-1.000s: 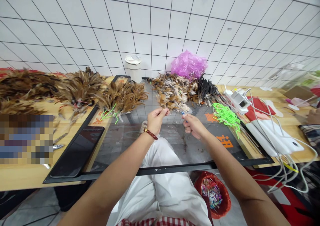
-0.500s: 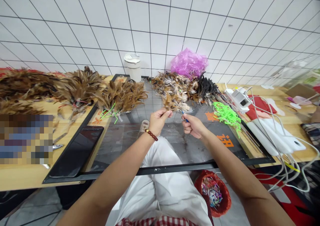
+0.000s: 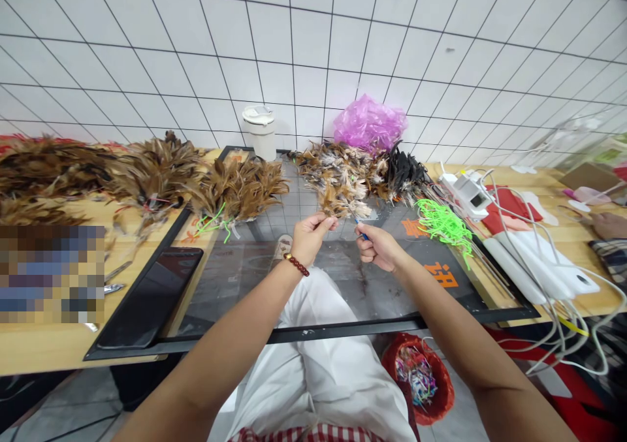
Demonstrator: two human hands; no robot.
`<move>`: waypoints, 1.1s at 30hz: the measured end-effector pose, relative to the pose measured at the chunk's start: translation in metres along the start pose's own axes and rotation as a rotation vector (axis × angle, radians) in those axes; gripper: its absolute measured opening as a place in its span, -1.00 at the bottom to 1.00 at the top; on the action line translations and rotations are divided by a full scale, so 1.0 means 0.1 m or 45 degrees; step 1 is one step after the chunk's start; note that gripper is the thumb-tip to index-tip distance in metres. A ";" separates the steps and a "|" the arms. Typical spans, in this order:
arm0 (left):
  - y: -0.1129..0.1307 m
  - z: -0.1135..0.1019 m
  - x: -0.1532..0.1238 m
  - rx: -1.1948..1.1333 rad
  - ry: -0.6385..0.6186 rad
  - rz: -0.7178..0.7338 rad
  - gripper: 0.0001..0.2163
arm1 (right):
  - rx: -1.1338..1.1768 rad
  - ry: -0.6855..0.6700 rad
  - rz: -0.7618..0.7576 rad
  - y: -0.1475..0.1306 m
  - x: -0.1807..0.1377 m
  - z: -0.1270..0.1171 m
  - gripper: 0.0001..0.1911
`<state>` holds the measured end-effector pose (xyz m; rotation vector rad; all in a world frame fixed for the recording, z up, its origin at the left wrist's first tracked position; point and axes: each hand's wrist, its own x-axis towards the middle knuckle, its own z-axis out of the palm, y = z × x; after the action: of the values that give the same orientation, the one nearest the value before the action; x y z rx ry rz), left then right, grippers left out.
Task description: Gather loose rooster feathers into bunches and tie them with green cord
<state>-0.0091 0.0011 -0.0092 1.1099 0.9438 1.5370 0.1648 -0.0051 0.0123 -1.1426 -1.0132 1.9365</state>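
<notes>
My left hand (image 3: pixel 307 236) is raised over the glass panel (image 3: pixel 255 279), its fingertips pinched on a small bunch of brown and white feathers (image 3: pixel 337 204). My right hand (image 3: pixel 376 246) is closed just to the right of it, gripping a thin blue tool (image 3: pixel 361 232) whose tip points toward the feather bunch. The two hands are a few centimetres apart. Behind them lies a loose pile of mottled feathers (image 3: pixel 337 168).
Bundles of brown feathers (image 3: pixel 157 177) lie along the left of the wooden table (image 3: pixel 44 344). A white cup (image 3: pixel 260 130), a pink plastic bag (image 3: pixel 369 123), black feathers (image 3: pixel 404 171), green cord (image 3: pixel 443 223), white devices with cables (image 3: pixel 533 259), and a red bin (image 3: pixel 416 377) below are nearby.
Both hands rose slightly and drew closer together; the feather bunch in my left hand is lifted a little higher toward the pile.
</notes>
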 end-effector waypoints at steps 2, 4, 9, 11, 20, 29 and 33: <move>-0.02 -0.01 0.00 0.008 -0.022 0.015 -0.82 | -0.017 0.002 -0.007 0.00 -0.01 0.01 -0.60; -0.04 -0.03 0.01 0.015 -0.043 0.030 -0.83 | -0.026 -0.002 -0.023 0.00 -0.01 0.02 -0.57; -0.03 -0.03 0.01 0.028 -0.040 0.040 -0.84 | -0.026 -0.004 -0.045 0.01 -0.02 0.03 -0.55; -0.01 -0.02 0.00 0.026 -0.022 0.024 -0.83 | -0.030 -0.009 -0.040 0.01 -0.02 0.02 -0.56; 0.02 -0.01 0.00 0.004 0.004 -0.001 -0.83 | -0.073 -0.038 -0.055 0.05 -0.01 0.00 -0.55; -0.01 -0.04 0.04 -0.133 0.084 -0.057 -0.84 | -1.072 0.745 -0.423 -0.13 -0.11 -0.28 -0.72; 0.02 -0.03 0.06 -0.211 0.100 -0.115 -0.82 | -1.836 1.270 -0.117 -0.23 -0.20 -0.65 -0.64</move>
<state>-0.0133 0.0060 -0.0076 0.8842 0.8896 1.5635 0.2349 0.0076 0.0197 -2.3091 -1.7055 0.0689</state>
